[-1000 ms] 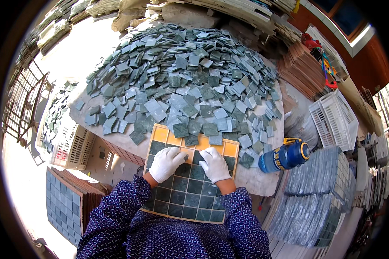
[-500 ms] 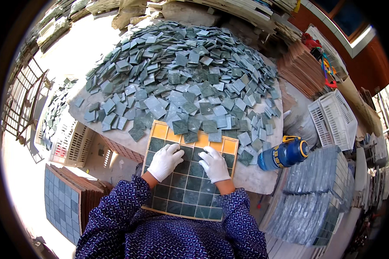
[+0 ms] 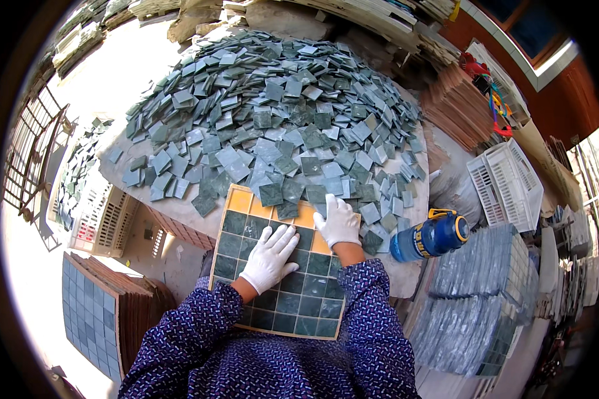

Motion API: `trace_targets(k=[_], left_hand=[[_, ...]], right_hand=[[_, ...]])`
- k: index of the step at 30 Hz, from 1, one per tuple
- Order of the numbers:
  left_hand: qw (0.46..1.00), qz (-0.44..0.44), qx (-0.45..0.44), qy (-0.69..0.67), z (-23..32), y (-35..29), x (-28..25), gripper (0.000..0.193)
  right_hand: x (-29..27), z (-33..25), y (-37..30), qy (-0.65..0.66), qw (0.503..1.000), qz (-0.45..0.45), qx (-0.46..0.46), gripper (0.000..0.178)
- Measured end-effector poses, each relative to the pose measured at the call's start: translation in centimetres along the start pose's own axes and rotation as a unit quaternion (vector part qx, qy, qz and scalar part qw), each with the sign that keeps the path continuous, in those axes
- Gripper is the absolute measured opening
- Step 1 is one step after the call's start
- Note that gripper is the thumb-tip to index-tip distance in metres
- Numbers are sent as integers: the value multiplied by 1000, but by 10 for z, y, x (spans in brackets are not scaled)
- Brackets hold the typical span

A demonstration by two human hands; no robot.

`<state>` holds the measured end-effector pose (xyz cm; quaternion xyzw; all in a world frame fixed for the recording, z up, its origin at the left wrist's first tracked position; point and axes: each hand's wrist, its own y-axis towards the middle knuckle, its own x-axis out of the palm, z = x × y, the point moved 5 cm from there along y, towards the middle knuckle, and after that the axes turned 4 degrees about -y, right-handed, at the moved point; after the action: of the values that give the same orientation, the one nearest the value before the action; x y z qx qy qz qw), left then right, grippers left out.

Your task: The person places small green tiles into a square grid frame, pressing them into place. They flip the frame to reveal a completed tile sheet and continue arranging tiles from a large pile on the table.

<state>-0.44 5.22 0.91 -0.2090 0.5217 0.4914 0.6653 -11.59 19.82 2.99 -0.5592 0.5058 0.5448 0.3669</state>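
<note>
A shallow yellow tray (image 3: 303, 214) with a grid of cells lies tilted in front of me. Square dark green stone tiles (image 3: 291, 304) fill most of its cells, while yellow shows along the far row and at the upper right. My left hand (image 3: 271, 258), in a white glove, lies flat on the tiles with its fingers stretched out. My right hand (image 3: 339, 224), gloved too, is bent over the tray's far right part; whatever its fingers hold is hidden beneath them. Several loose tiles (image 3: 271, 195) overlap the tray's far edge.
A large heap of loose tiles (image 3: 263, 120) covers the stone table (image 3: 116, 156) beyond the tray. At the right stands a blue bottle (image 3: 429, 237), lying tilted, near wrapped tile stacks (image 3: 472, 299) and a white crate (image 3: 506, 183). Tiled sheets (image 3: 90, 312) and another crate (image 3: 103, 216) are at left.
My left hand has moved right and flattened on the tiles. The right hand has shifted up and right to the tray's far part. The tray has turned slightly.
</note>
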Motion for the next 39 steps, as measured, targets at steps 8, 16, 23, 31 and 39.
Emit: trace_targets(k=[8,16,23,31,39], left_hand=[[1000,13,1,-13,0,-8,-4,67],[1000,21,2,-12,0,-9,-6,65],[999,26,1,-24,-2,-10,-6,61],[992,100,1,-77,-9,-3,-8,50],[988,107,-105,31,-44,59,-27,47]], right_hand=[[-23,34,-26,242,968,-61,-20,29],[-16,18,-18,90,967,-210,-114,29],[-14,15,-25,91,984,-49,-142,31],[11,14,-62,153,982,-51,-96,31],[-7,-5,-9,93,993,-24,-62,55]])
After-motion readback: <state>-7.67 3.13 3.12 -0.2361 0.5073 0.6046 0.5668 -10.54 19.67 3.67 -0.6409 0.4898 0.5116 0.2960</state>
